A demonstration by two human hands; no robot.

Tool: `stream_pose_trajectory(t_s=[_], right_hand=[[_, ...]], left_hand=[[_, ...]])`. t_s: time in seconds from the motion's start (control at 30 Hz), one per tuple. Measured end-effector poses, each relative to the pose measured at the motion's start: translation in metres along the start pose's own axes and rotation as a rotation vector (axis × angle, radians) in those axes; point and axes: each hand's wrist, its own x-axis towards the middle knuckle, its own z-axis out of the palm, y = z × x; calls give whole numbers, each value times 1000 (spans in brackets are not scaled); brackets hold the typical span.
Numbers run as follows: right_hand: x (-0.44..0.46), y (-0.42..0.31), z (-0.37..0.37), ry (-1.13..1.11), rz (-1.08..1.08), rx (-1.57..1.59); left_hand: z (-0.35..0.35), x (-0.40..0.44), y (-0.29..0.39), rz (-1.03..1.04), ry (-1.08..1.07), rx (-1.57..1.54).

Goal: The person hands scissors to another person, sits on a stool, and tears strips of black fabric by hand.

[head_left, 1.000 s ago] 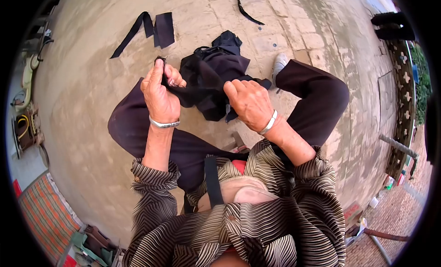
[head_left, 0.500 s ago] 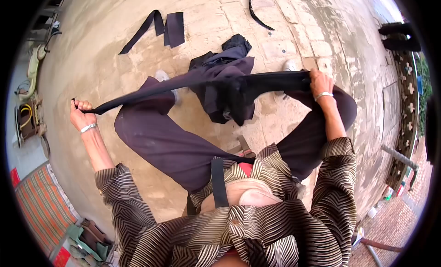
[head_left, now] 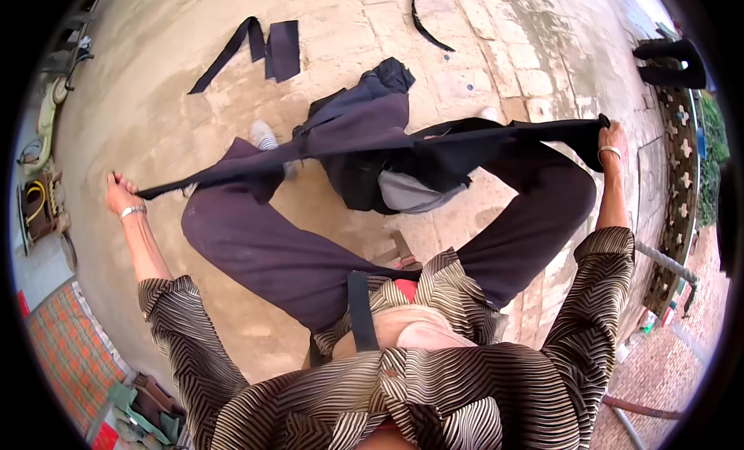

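A long piece of dark cloth is stretched taut across my spread knees. At the far left my left hand is closed on its narrow end. My right hand grips the wider end, out past my right knee. From the middle of the stretched edge, more dark fabric hangs between my legs, and a grey patch shows in it. Behind it a bunched dark cloth heap rests on the ground; where one cloth ends and the other begins I cannot tell.
Dark cut strips lie on the paved ground ahead, with a thin black strip farther right. A striped mat is at the lower left. Along the right runs a low patterned wall with dark cloth on it.
My right hand has moved outward to the right, drawing the cloth longer and straighter. My left hand has shifted slightly left. The grey patch now shows in the hanging fabric.
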Motion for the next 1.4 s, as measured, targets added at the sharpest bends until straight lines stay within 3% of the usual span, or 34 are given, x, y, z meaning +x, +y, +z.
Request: stream_pose_trajectory(t_s=[0.07,0.17,0.23,0.27,0.33,0.4,0.47,0.53,0.6,0.67,0.87,0.93,1.03,1.13,1.23,1.3,1.33,1.4], right_hand=[[16,8,14,102,-30,81],[-17,-33,-33,119,-33,181],[-41,-55,-62,118,-43,201],[-52,-61,-76,201,-97,244],[-73,-73,-107,290,-143,277],[-93,-85,-145,280,-195,373],[-113,-95,-177,371,-275,341],[-129,-102,-208,355,-435,553],[-148,-112,-234,373,-465,614],[-160,-119,-253,399,-502,680],[-180,-126,-274,455,-514,980],[-172,-123,-266,524,-568,965],[-139,-115,-234,720,-660,820],[-104,-104,-179,494,-575,901],[-81,-110,-130,300,-661,874],[-81,-120,-110,48,-537,862],[-78,-127,-94,-27,-521,840],[-73,-140,-62,-97,-572,1038]], left_hand=[[55,-36,16,38,-136,73],[120,-94,29,134,-308,235],[151,-123,30,335,-614,666],[168,-137,24,331,-627,660],[196,-166,10,771,-945,1117],[216,-203,-14,1042,-1054,1245],[237,-257,-22,1095,-1303,1145],[261,-319,-19,1014,-1490,1077],[274,-365,-52,1169,-1522,722],[286,-411,-75,1141,-1575,536],[289,-495,-75,542,-1733,104],[286,-498,-68,204,-1851,335],[263,-481,-66,188,-1842,216],[243,-451,-24,-14,-1881,190],[233,-419,-24,-112,-1865,244],[222,-411,-10,-303,-1798,235],[219,-408,-9,-304,-1798,242],[214,-398,-11,-85,-1785,224]])
